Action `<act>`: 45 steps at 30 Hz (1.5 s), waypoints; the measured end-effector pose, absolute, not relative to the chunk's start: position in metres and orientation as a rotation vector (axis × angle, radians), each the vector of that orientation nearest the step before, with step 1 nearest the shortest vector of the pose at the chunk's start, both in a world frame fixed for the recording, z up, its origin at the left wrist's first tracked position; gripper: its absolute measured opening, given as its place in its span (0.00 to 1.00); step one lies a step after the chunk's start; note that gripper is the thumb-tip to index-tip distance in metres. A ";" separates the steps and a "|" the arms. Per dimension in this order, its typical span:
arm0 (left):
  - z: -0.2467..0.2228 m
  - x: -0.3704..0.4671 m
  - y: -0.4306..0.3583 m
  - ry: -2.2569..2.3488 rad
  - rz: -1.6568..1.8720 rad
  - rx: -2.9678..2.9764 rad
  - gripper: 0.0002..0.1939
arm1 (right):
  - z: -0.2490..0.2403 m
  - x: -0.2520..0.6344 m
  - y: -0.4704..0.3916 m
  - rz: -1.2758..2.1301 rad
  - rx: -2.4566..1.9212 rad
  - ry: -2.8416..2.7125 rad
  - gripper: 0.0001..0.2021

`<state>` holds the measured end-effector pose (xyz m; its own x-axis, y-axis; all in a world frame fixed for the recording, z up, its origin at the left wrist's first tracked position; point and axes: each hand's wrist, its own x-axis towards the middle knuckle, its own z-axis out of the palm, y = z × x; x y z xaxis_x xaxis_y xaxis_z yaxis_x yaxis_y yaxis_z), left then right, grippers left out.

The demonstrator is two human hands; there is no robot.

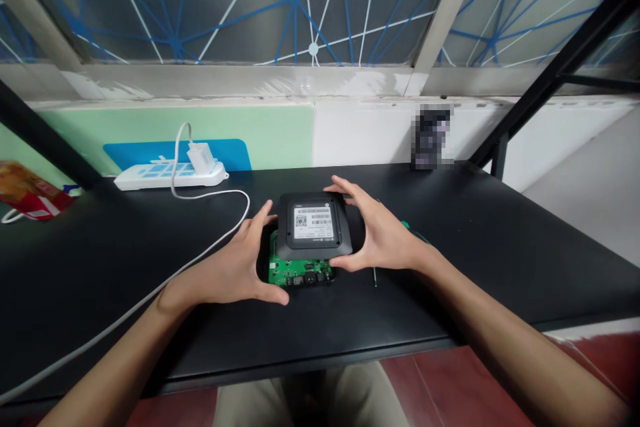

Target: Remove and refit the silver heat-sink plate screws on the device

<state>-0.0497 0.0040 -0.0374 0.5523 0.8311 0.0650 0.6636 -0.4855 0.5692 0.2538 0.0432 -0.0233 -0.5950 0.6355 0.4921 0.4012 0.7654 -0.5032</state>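
Observation:
A square black cover [340,223] with a white printed label is tilted above a green circuit board [295,271], whose front and left parts show. My right hand [375,230] grips the cover at its right side, fingers at the back corner and thumb at the front corner. On the left, my left hand [240,263] curves around the side of the board, thumb and fingers spread apart; whether it touches the board's edge is hard to tell. The cover hides the rest of the board.
The black table [225,340] carries a white power strip [145,177] with a plugged-in charger [201,157] and a long white cable [130,310]. A red packet [43,203] lies far left. A thin metal shaft [375,277] shows beside my right hand. A pixelated object [431,139] stands behind.

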 end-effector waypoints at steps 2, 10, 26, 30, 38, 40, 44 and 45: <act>-0.038 -0.049 0.004 1.181 0.440 2.337 0.73 | -0.022 0.256 0.045 0.442 -0.783 -2.256 0.62; -0.035 -0.062 0.002 1.242 0.433 2.435 0.67 | -0.026 0.257 0.050 0.462 -0.794 -2.224 0.62; 0.003 -0.108 -0.019 1.410 0.416 2.434 0.53 | -0.032 0.253 0.048 0.453 -0.801 -2.283 0.62; 0.017 -0.042 -0.005 1.265 0.442 2.623 0.51 | -0.033 0.249 0.046 0.429 -0.794 -2.296 0.61; 0.014 0.011 0.030 1.092 0.199 2.827 0.55 | -0.035 0.248 0.047 0.388 -0.832 -2.307 0.61; 0.013 0.012 0.035 1.083 0.219 2.828 0.56 | -0.036 0.249 0.048 0.378 -0.845 -2.312 0.62; 0.009 0.016 0.041 1.064 0.273 2.789 0.57 | -0.035 0.250 0.049 0.387 -0.851 -2.331 0.62; 0.007 0.016 0.042 1.056 0.297 2.783 0.56 | -0.035 0.250 0.049 0.391 -0.851 -2.339 0.62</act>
